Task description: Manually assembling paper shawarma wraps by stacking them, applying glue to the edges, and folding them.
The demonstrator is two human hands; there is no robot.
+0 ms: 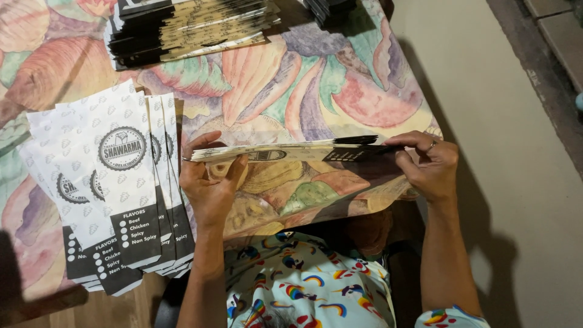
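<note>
At the near edge of the flower-patterned bench, both hands, left and right, pinch a flat sheaf of paper bags by its ends, where a slackened grip could spill them beside the fanned bags at left.

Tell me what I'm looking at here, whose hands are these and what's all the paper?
The camera sits on a person's head and looks down, so you see that person's own two arms. The left hand and the right hand hold a thin stack of flat paper bags by its two ends, just above a table covered with a colourful painted-looking cloth. To the left, more white-and-black paper bags lie fanned out flat. At the top, a big pile of bags waits. At the bottom you see the person's rainbow-patterned shirt.
</note>
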